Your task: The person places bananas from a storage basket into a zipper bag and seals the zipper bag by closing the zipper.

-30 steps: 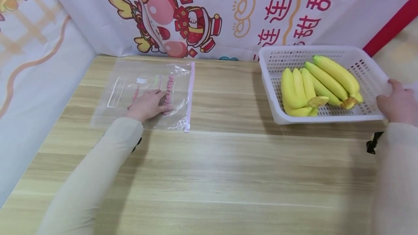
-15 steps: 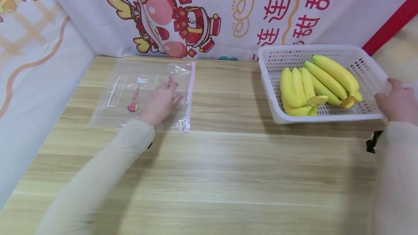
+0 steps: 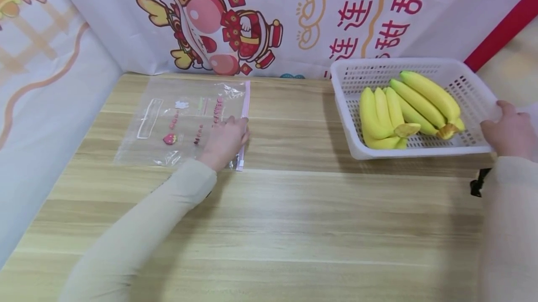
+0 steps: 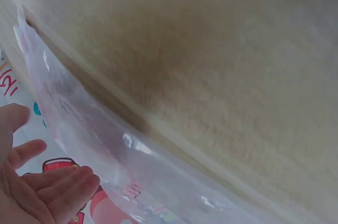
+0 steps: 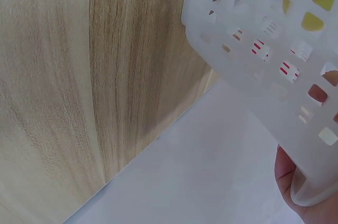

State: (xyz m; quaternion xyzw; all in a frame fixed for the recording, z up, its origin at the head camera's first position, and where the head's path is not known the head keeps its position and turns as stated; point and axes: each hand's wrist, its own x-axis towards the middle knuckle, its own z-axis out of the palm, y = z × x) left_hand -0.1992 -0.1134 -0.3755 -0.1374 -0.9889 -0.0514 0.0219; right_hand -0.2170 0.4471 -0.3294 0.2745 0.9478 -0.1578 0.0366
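My left hand is over the zip edge of a clear plastic zip bag with pink print, which lies flat on the table in the head view. In the left wrist view its fingers are extended beside the bag; whether they touch it I cannot tell. My right hand grips the right end of a white plastic basket, its thumb side visible by the rim in the right wrist view. Two bunches of bananas lie in the basket, one at left and one at right.
The wood-grain table runs forward to a white printed cloth hanging behind it. Another cloth hangs along the left side. A small black object shows by the right sleeve.
My left hand has moved right across the bag, from its middle to its zip edge. The right hand stays on the basket, and the bananas have not moved.
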